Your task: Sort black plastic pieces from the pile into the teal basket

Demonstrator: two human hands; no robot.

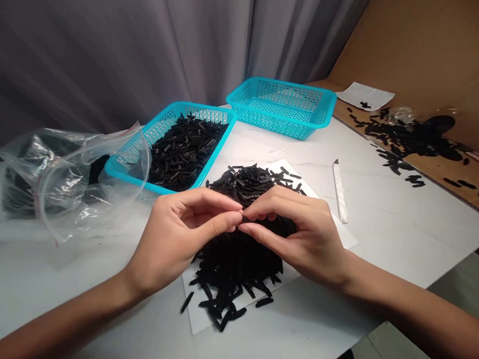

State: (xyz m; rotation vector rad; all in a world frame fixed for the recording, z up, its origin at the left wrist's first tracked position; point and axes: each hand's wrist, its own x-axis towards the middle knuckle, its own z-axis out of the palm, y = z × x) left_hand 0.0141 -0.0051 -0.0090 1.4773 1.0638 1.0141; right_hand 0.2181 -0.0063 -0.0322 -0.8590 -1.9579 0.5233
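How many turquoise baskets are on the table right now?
2. One basket holds black pieces and sits partly behind a plastic bag; the other basket stands further back to its right. No others show.

Soft, even indoor light leaves faint shadow under the right hand [307, 240] (hardly any glare), and the wide lens visibly bends the frame's edges.
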